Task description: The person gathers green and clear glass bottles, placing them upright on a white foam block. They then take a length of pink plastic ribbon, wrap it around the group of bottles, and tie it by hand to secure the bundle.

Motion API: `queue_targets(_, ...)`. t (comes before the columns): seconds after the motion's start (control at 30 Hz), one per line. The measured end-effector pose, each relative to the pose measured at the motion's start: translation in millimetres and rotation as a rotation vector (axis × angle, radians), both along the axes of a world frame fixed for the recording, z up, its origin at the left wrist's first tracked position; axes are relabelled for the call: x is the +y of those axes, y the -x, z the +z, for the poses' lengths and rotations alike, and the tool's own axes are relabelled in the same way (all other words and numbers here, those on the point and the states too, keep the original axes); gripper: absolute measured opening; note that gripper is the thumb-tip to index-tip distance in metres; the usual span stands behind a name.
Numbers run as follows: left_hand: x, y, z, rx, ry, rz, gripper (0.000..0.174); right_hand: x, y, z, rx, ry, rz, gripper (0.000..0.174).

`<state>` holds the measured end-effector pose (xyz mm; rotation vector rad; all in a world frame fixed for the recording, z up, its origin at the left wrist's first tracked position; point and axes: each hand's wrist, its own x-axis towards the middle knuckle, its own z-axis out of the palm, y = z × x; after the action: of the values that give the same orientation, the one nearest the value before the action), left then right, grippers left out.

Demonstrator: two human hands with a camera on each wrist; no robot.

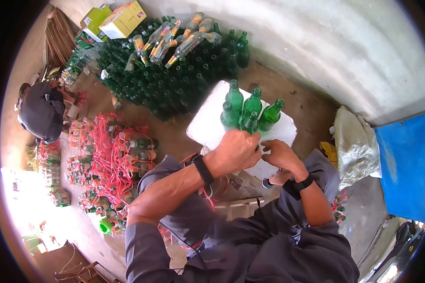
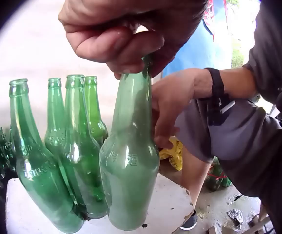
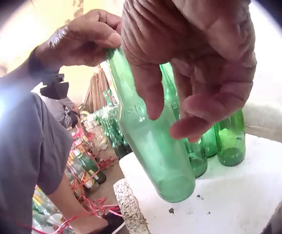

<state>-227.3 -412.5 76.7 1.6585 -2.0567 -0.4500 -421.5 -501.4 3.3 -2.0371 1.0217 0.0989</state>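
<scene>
Bottles of green glass stood clustered on a white foam block. The left hand pinched the mouth of the nearest bottle from above, thumb and fingers curled round its lip. That bottle hung tilted directly under the hand, just beside the others, its base on or barely above the block. The right hand lay against its shoulder with loosely curled fingers; whether it gripped the glass could not be told. Behind, a heap of green bottles covered the floor.
</scene>
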Motion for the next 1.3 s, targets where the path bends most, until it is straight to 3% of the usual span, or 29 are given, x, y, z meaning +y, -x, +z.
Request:
queue_targets(0.2,-25.3,19.3,-17.6,-0.003,0.019,-0.016,0.021,10.0,-4.7,44.8,-0.105,0.065,-0.003,0.051)
queue_targets(0.3,-37.3,26.6,-26.9,0.005,0.024,-0.001,0.022,5.4,-7.6,3.9,-0.132,0.248,-0.078,0.041)
queue_targets(0.47,-46.7,25.4,-35.6,0.113,0.042,0.039,0.024,-3.2,-4.5,-13.1,-0.279,0.215,-0.133,0.024)
queue_targets(0.6,-44.1,10.3,-7.2,0.247,-0.029,0.085,0.019,-3.1,-12.2,9.1,-0.161,0.233,-0.206,0.031)
queue_targets(0.7,-43.4,-13.4,11.1,0.344,0.176,0.08,0.012,-2.1,-16.1,25.1,-0.125,0.206,-0.249,0.037)
queue_targets(0.77,-40.8,-28.1,24.3,0.438,0.155,0.327,0.008,-3.9,-15.4,12.4,-0.188,0.231,-0.257,0.037)
queue_targets(0.93,-35.2,-71.3,25.2,0.232,0.198,0.44,0.022,-12.7,-12.5,0.1,-0.164,0.269,-0.232,0.039)
queue_targets(1.1,-31.1,-93.2,-1.1,0.027,-0.003,0.475,0.048,-14.8,-17.5,9.8,-0.194,0.307,-0.236,0.033)
queue_targets(1.3,-35.8,-107.2,-21.1,0.127,-0.156,0.413,0.05,-22.9,-22.3,2.6,-0.142,0.325,-0.258,0.031)
